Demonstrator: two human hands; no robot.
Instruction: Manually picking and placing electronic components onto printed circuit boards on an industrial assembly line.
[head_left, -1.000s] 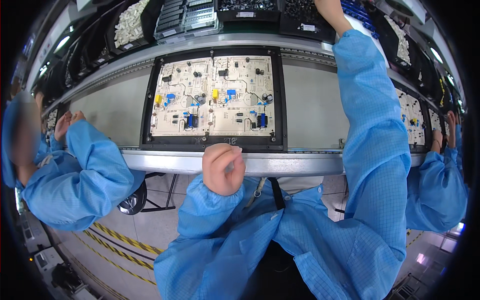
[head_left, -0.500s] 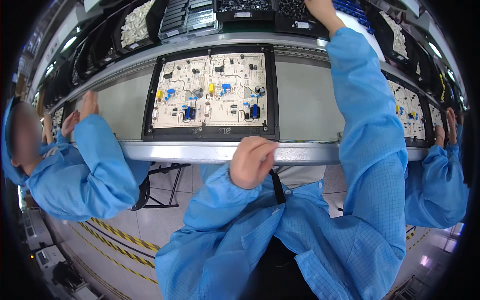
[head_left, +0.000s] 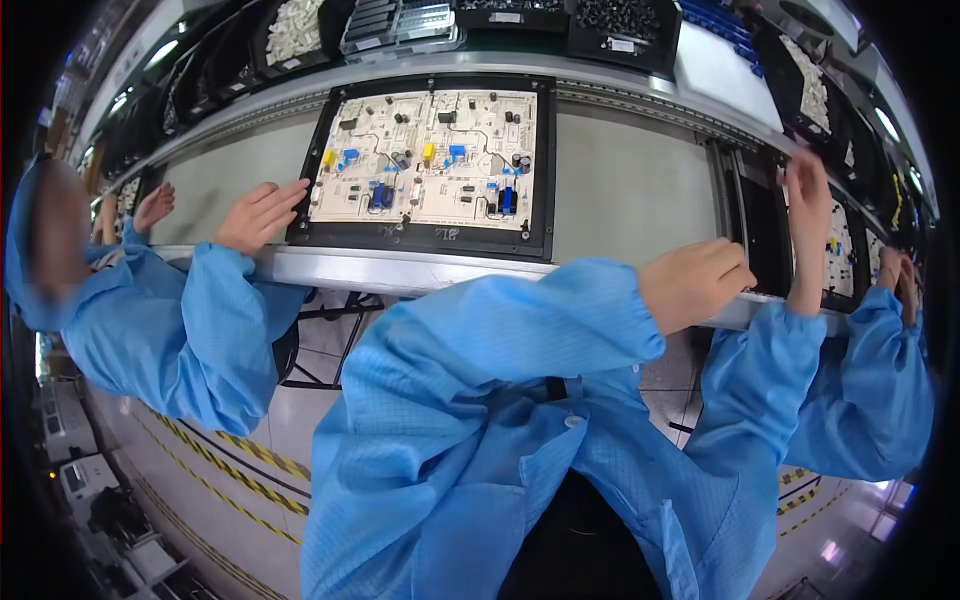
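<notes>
My left hand (head_left: 697, 284) reaches across to the right and hovers at the metal front rail of the line. Its fingers are curled together, and what they hold, if anything, is hidden. Farther right, my right hand (head_left: 808, 192) is raised beside a black-framed carrier with a circuit board (head_left: 838, 245). Its fingers are bent inward, slightly blurred, and whatever is between them is too small to name. In front of me to the left lies another black carrier (head_left: 545, 170) with two cream circuit boards (head_left: 475, 195) bearing yellow, blue and black components.
A co-worker's hand (head_left: 262, 215) touches the left edge of the nearer carrier. Along the back stand a bin of black parts (head_left: 622, 25), a white tray (head_left: 715, 75), blue parts and bins of white parts (head_left: 295, 30). Another worker (head_left: 880, 370) sits at the far right.
My right hand has left the bin of black parts and come down to the right-hand carrier. My left hand has swung right along the rail. The co-worker's hand has reached the nearer carrier.
</notes>
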